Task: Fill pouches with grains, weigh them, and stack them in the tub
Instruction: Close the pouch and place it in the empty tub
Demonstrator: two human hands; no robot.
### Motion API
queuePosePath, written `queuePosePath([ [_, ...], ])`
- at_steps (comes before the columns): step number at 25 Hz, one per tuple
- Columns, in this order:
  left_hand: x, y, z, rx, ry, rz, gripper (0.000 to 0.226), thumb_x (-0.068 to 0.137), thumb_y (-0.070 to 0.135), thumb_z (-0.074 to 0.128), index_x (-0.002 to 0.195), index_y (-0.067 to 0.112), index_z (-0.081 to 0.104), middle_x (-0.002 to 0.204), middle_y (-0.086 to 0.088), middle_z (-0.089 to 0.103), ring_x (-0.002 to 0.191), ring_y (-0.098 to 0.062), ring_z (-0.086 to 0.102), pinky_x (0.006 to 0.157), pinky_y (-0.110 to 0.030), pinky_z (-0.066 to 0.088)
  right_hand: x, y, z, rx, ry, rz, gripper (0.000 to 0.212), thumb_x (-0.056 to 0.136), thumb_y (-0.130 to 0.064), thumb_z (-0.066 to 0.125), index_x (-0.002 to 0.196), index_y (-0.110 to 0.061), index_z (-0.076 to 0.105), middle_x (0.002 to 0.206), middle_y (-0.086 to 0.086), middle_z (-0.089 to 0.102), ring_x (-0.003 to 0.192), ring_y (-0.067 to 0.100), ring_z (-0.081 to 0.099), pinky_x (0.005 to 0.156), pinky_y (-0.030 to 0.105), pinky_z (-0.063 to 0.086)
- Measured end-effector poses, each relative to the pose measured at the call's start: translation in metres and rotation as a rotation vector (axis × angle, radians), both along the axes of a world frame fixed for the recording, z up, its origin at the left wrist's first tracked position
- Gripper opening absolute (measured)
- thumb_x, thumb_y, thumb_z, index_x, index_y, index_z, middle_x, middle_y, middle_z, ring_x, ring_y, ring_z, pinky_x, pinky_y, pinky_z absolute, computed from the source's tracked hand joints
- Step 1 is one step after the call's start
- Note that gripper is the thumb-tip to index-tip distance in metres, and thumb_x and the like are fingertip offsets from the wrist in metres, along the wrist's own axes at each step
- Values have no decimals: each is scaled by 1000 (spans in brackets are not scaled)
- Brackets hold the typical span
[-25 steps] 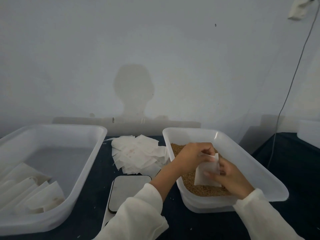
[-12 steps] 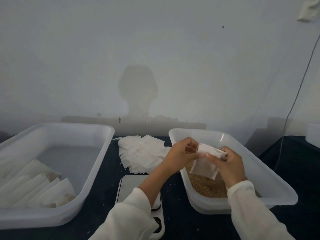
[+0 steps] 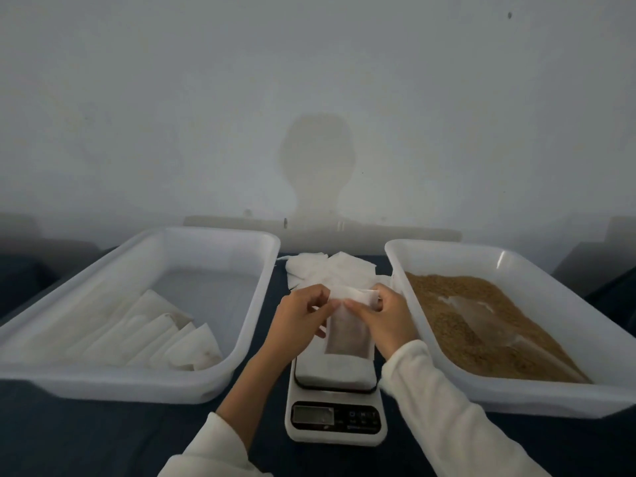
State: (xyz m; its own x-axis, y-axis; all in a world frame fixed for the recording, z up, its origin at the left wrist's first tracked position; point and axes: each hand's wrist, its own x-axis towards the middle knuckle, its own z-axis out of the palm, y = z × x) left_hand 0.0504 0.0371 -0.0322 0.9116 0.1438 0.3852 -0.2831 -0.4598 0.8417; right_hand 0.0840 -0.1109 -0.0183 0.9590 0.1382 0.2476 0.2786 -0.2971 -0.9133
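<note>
Both hands, left [image 3: 298,318] and right [image 3: 385,316], pinch the top of a filled pouch [image 3: 347,333] and hold it over the scale [image 3: 335,387] at the table's near edge, probably folding it shut so no grains spill during weighing.

No text, brand or number can be read; the scale [image 3: 335,404] shows a blank-looking display [image 3: 312,415] and small button markings too blurred to make out.
</note>
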Motion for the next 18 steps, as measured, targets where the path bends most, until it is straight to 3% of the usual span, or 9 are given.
queuePosePath([
  [3,-1,10,-21,20,72,47,25,91,17,61,67,12,52,67,-12,61,66,-25,65,55,-30,58,2,13,-21,-29,69,16,20,84,-22,69,84,-10,53,84,5,58,81,19,57,64,18,42],
  [6,0,11,-32,46,105,63,22,91,19,61,70,22,55,66,4,63,67,-13,65,64,-30,58,10,16,-32,-62,100,19,17,86,-22,67,89,-12,53,92,6,60,86,19,56,66,19,41],
  [9,3,10,-39,32,118,68,3,91,18,62,88,18,59,80,0,68,78,-14,66,72,-30,56,15,13,-36,-89,80,54,13,87,-18,65,91,-15,54,92,1,59,86,16,55,65,14,40],
  [12,4,10,-39,-11,124,66,21,89,14,64,108,16,55,92,0,68,86,-12,65,72,-20,54,17,5,-32,-15,31,102,13,86,-9,64,94,-14,55,92,-4,62,88,11,59,71,11,42],
  [15,5,17,-30,-97,44,79,29,87,9,65,111,16,52,104,7,65,97,-4,62,83,-15,51,19,-8,-20,78,-73,92,16,87,0,60,98,-10,54,93,-2,66,87,4,61,73,4,44],
  [18,6,24,-26,-146,-23,133,27,87,5,64,110,12,54,106,8,63,97,-3,60,75,-6,47,20,-24,-11,122,-157,66,19,88,4,57,102,-8,55,96,-2,66,92,1,62,80,6,46],
])
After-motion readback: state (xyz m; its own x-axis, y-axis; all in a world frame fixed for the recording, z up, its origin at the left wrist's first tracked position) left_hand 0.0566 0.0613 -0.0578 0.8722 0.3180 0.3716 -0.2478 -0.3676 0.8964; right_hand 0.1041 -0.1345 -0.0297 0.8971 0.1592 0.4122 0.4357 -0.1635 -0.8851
